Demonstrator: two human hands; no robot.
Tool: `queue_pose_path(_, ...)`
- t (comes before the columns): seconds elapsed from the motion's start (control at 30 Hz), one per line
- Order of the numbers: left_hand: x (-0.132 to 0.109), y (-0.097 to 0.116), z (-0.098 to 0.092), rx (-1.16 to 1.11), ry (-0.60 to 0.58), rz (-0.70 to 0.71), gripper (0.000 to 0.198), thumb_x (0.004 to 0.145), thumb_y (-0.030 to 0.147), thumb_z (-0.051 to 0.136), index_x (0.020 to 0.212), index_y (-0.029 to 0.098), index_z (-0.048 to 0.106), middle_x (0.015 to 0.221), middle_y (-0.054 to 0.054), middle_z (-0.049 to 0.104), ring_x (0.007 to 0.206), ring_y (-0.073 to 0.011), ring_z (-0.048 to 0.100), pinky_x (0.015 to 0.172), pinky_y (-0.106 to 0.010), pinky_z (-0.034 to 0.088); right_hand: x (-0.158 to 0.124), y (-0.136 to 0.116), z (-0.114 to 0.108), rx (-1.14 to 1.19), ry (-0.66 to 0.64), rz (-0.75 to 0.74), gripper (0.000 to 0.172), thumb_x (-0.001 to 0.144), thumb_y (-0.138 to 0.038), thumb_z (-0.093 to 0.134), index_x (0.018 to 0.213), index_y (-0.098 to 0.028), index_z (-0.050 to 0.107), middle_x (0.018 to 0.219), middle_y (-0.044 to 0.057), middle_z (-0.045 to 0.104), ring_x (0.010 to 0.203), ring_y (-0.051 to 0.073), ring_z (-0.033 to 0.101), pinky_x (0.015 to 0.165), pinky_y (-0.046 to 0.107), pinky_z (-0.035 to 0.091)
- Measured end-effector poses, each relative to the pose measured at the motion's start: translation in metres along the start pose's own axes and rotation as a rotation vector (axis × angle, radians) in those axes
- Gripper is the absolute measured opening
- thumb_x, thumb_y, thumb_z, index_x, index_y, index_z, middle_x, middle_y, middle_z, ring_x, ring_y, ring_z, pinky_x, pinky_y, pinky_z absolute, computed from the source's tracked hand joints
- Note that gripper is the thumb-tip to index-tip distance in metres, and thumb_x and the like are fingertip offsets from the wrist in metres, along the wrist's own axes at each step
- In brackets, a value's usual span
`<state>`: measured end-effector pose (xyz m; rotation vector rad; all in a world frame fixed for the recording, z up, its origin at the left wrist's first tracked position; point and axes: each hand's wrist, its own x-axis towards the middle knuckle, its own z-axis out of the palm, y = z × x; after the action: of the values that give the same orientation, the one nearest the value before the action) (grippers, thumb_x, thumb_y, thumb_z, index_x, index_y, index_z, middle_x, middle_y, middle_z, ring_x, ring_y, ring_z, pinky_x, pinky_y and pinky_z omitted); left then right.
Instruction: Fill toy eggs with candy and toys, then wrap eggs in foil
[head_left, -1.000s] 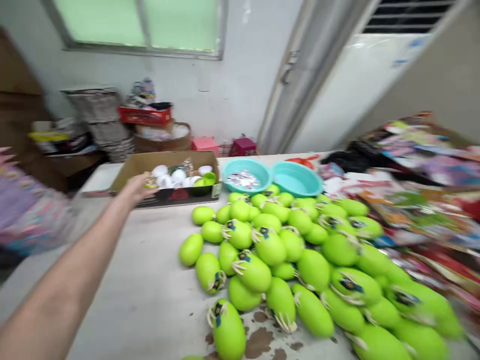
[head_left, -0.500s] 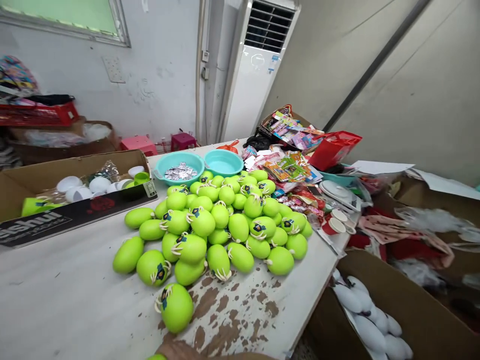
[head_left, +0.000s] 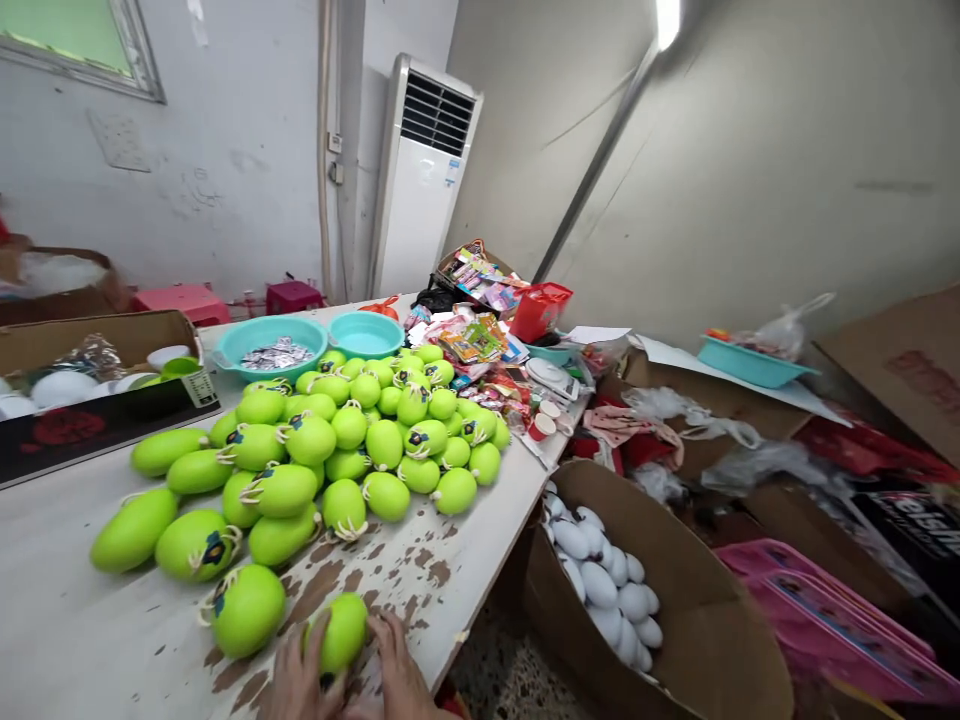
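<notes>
A lime-green plastic egg [head_left: 343, 632] is at the table's near edge, between my two hands. My left hand [head_left: 300, 672] has its fingers curled over the egg's left side. My right hand [head_left: 399, 668] is at the egg's right side, fingers bent against it; its thumb is hidden. A small dark patch shows under the egg, by my left fingertips. Just left of my hands lies another green egg [head_left: 249, 612] with a pale string and a dark sticker. Beyond it, a large heap of similar green eggs [head_left: 311, 440] covers the table, many with pale strings.
Turquoise basins stand behind the heap, one [head_left: 271, 345] holding small silvery packets. A cardboard tray [head_left: 112, 425] with white and green shells is at the left. Colourful packets [head_left: 476, 340] pile up at the back right. Beside the table's right edge, a large carton [head_left: 697, 620] holds white eggs.
The view has swung right, bringing more of the white-egg carton into sight. My hands have come into view at the bottom, with a green egg between them.
</notes>
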<state>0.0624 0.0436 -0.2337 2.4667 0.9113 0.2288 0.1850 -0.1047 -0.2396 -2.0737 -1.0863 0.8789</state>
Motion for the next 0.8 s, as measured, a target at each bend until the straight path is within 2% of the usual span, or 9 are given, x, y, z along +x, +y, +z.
queue_pose_path(0.1, 0.035, 0.023, -0.009, 0.204, 0.258, 0.069, 0.052, 0.087, 0.032, 0.052, 0.136, 0.017, 0.058, 0.14, -0.02, 0.052, 0.129, -0.0358, 0.049, 0.11, -0.05, 0.038, -0.029, 0.008, -0.023, 0.025, 0.034, 0.183, 0.094, 0.059, -0.042, 0.084, 0.141, -0.03, 0.038, 0.15, 0.014, 0.029, 0.129, 0.037, 0.048, 0.104, 0.043, 0.042)
queue_pose_path(0.17, 0.049, 0.031, -0.018, 0.31, 0.363, 0.071, 0.048, 0.093, 0.03, 0.048, 0.138, 0.016, 0.056, 0.145, -0.02, 0.046, 0.129, -0.0366, 0.046, 0.105, -0.051, 0.041, -0.053, 0.017, -0.04, 0.043, 0.05, 0.261, 0.079, 0.063, -0.037, 0.08, 0.134, -0.03, 0.046, 0.148, 0.012, 0.033, 0.12, 0.032, 0.055, 0.099, 0.036, 0.045)
queue_pose_path(0.27, 0.055, 0.038, -0.025, 0.434, 0.369, 0.044, 0.044, 0.097, 0.031, 0.044, 0.138, 0.023, 0.057, 0.145, -0.016, 0.048, 0.127, -0.0372, 0.046, 0.093, -0.049, 0.048, -0.086, 0.039, -0.064, 0.055, 0.147, 0.314, 0.063, 0.064, -0.027, 0.074, 0.124, -0.029, 0.054, 0.141, 0.009, 0.042, 0.117, 0.028, 0.057, 0.096, 0.031, 0.045)
queue_pose_path(0.37, 0.052, 0.042, -0.025, 0.499, 0.339, -0.001, 0.044, 0.097, 0.032, 0.045, 0.138, 0.024, 0.057, 0.144, -0.015, 0.049, 0.129, -0.0367, 0.044, 0.092, -0.047, 0.048, -0.105, 0.064, -0.084, 0.082, 0.27, 0.317, 0.052, 0.062, -0.018, 0.064, 0.113, -0.025, 0.06, 0.124, 0.008, 0.054, 0.11, 0.026, 0.06, 0.09, 0.032, 0.048)
queue_pose_path(0.43, 0.049, 0.044, -0.023, 0.532, 0.334, -0.027, 0.046, 0.095, 0.033, 0.047, 0.14, 0.022, 0.055, 0.147, -0.016, 0.047, 0.134, -0.0367, 0.04, 0.097, -0.05, 0.044, -0.107, 0.081, -0.097, 0.141, 0.35, 0.316, 0.043, 0.061, -0.017, 0.061, 0.103, -0.023, 0.064, 0.11, 0.007, 0.06, 0.099, 0.025, 0.063, 0.086, 0.033, 0.048)
queue_pose_path(0.53, 0.045, 0.049, -0.021, 0.585, 0.346, -0.034, 0.052, 0.092, 0.033, 0.052, 0.142, 0.02, 0.051, 0.153, -0.017, 0.04, 0.141, -0.0371, 0.032, 0.108, -0.057, 0.031, -0.093, 0.104, -0.119, 0.247, 0.449, 0.286, 0.011, 0.068, -0.026, 0.059, 0.077, -0.022, 0.065, 0.093, 0.007, 0.065, 0.091, 0.025, 0.063, 0.086, 0.034, 0.047)
queue_pose_path(0.57, 0.042, 0.052, -0.02, 0.598, 0.356, -0.044, 0.054, 0.091, 0.033, 0.055, 0.142, 0.019, 0.051, 0.155, -0.018, 0.037, 0.143, -0.0375, 0.03, 0.11, -0.06, 0.027, -0.086, 0.111, -0.127, 0.273, 0.466, 0.278, 0.01, 0.072, -0.03, 0.058, 0.068, -0.021, 0.063, 0.088, 0.007, 0.066, 0.089, 0.025, 0.063, 0.084, 0.034, 0.046)
queue_pose_path(0.63, 0.038, 0.058, -0.021, 0.602, 0.378, -0.075, 0.058, 0.086, 0.035, 0.06, 0.141, 0.017, 0.053, 0.156, -0.02, 0.034, 0.143, -0.0401, 0.028, 0.111, -0.064, 0.022, -0.07, 0.125, -0.146, 0.308, 0.475, 0.276, 0.025, 0.076, -0.04, 0.056, 0.059, -0.022, 0.056, 0.079, 0.007, 0.065, 0.083, 0.025, 0.062, 0.08, 0.035, 0.045)
queue_pose_path(0.8, 0.031, 0.077, -0.019, 0.444, 0.456, -0.16, 0.063, 0.085, 0.053, 0.051, 0.141, 0.024, 0.051, 0.149, -0.017, 0.045, 0.142, -0.0428, 0.03, 0.105, -0.068, 0.028, -0.041, 0.163, -0.203, 0.41, 0.476, 0.278, 0.044, 0.073, -0.059, 0.06, 0.05, -0.022, 0.051, 0.066, 0.004, 0.06, 0.072, 0.024, 0.057, 0.073, 0.034, 0.043)
